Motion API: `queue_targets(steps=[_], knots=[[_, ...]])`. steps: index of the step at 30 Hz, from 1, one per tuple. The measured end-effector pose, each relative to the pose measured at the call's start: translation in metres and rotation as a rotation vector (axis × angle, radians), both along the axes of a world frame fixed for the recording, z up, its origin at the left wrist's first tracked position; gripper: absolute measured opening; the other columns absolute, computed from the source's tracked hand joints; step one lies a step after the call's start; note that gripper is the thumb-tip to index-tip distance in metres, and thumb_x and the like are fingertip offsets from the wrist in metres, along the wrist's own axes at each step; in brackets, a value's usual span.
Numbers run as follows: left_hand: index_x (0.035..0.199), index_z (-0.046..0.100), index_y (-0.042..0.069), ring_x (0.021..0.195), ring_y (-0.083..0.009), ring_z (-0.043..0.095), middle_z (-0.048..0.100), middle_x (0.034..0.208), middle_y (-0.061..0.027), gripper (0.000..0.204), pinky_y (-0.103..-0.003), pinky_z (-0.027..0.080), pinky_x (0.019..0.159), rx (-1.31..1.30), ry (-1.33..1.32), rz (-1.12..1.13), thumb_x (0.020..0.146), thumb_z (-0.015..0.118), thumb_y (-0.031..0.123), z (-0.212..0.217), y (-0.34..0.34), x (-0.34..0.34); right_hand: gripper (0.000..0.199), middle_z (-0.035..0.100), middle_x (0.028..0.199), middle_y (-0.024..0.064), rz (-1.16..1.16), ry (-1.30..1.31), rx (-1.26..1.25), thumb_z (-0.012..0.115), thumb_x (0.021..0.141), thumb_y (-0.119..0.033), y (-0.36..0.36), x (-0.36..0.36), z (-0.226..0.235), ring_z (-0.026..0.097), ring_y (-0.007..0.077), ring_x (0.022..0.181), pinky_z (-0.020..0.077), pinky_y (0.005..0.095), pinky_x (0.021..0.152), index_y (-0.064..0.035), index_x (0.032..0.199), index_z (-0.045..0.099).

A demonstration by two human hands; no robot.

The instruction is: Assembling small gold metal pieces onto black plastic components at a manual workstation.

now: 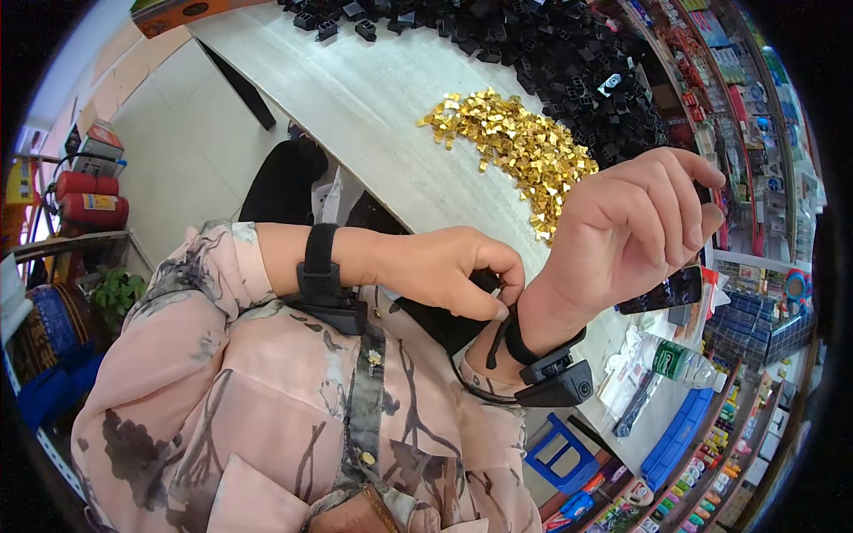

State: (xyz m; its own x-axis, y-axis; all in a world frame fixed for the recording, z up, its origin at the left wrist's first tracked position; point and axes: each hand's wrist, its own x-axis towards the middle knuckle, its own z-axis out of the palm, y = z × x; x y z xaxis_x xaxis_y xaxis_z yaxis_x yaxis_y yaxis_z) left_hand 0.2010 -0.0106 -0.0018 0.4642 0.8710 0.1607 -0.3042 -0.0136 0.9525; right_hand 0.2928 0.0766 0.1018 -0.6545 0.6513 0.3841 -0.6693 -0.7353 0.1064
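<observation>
My left hand (449, 266) reaches across to my right wrist and pinches the black strap (498, 333) of a wrist-worn device (558, 380). My right hand (635, 226) is raised above the table edge, fingers curled loosely downward and holding nothing. A similar black band with a device (324, 284) sits on my left wrist. Beyond the hands, a heap of small gold metal pieces (520, 147) lies on the white table (373, 98), and a big pile of black plastic parts (551, 53) lies farther back.
A dark phone (662, 291) and a plastic bottle (680, 360) lie on the table near my right hand. A blue stool (560, 453) stands below. Red fire extinguishers (89, 200) stand on the floor at left. Shelves of packaged goods (755, 133) line the right side.
</observation>
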Motion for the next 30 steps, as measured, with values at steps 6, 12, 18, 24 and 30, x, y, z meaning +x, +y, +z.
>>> queue_targets(steps=[6, 12, 18, 24, 30], knots=[[0.094, 0.057, 0.005, 0.064, -0.0042, 0.049, 0.055, 0.074, 0.0036, 0.015, -0.021, 0.041, 0.057, -0.172, -0.091, -0.066, 0.082, 0.063, 0.012, 0.009, -0.003, -0.002, 0.016, 0.057, 0.064, 0.0014, -0.039, 0.002, -0.040, 0.062, 0.081, -0.004, -0.001, 0.004, 0.005, 0.054, 0.0101, 0.052, 0.0452, 0.0224, 0.045, -0.0053, 0.096, 0.058], [0.098, 0.055, 0.004, 0.061, -0.0042, 0.051, 0.055, 0.076, 0.0030, 0.016, -0.020, 0.041, 0.054, -0.266, -0.162, -0.120, 0.085, 0.062, 0.012, 0.007, -0.005, 0.001, 0.014, 0.057, 0.064, 0.0023, -0.045, 0.018, -0.052, 0.059, 0.082, -0.003, 0.000, 0.007, 0.011, 0.055, 0.0113, 0.052, 0.0450, 0.0231, 0.045, -0.0049, 0.095, 0.057], [0.098, 0.055, 0.004, 0.062, -0.0033, 0.051, 0.055, 0.077, 0.0033, 0.014, -0.020, 0.041, 0.055, -0.246, -0.173, -0.142, 0.087, 0.060, 0.010, 0.004, -0.007, 0.001, 0.013, 0.056, 0.062, 0.0034, -0.056, 0.033, -0.062, 0.058, 0.082, -0.003, -0.001, 0.006, 0.011, 0.054, 0.0124, 0.051, 0.0449, 0.0235, 0.045, -0.0042, 0.095, 0.057], [0.098, 0.055, 0.004, 0.062, -0.0037, 0.052, 0.056, 0.077, 0.0025, 0.014, -0.020, 0.042, 0.055, -0.202, -0.167, -0.127, 0.086, 0.058, 0.010, 0.002, -0.007, 0.000, 0.013, 0.056, 0.062, 0.0033, -0.065, 0.037, -0.073, 0.057, 0.082, -0.003, -0.004, 0.005, 0.012, 0.054, 0.0123, 0.050, 0.0446, 0.0231, 0.044, -0.0040, 0.095, 0.057], [0.096, 0.054, 0.003, 0.071, -0.0064, 0.054, 0.055, 0.084, 0.0002, 0.011, -0.022, 0.045, 0.061, -0.027, -0.081, -0.071, 0.087, 0.059, 0.006, 0.002, -0.006, 0.005, 0.013, 0.056, 0.062, 0.0032, -0.086, 0.027, -0.063, 0.058, 0.083, -0.004, -0.006, 0.007, 0.014, 0.054, 0.0117, 0.050, 0.0446, 0.0228, 0.044, -0.0036, 0.095, 0.057]])
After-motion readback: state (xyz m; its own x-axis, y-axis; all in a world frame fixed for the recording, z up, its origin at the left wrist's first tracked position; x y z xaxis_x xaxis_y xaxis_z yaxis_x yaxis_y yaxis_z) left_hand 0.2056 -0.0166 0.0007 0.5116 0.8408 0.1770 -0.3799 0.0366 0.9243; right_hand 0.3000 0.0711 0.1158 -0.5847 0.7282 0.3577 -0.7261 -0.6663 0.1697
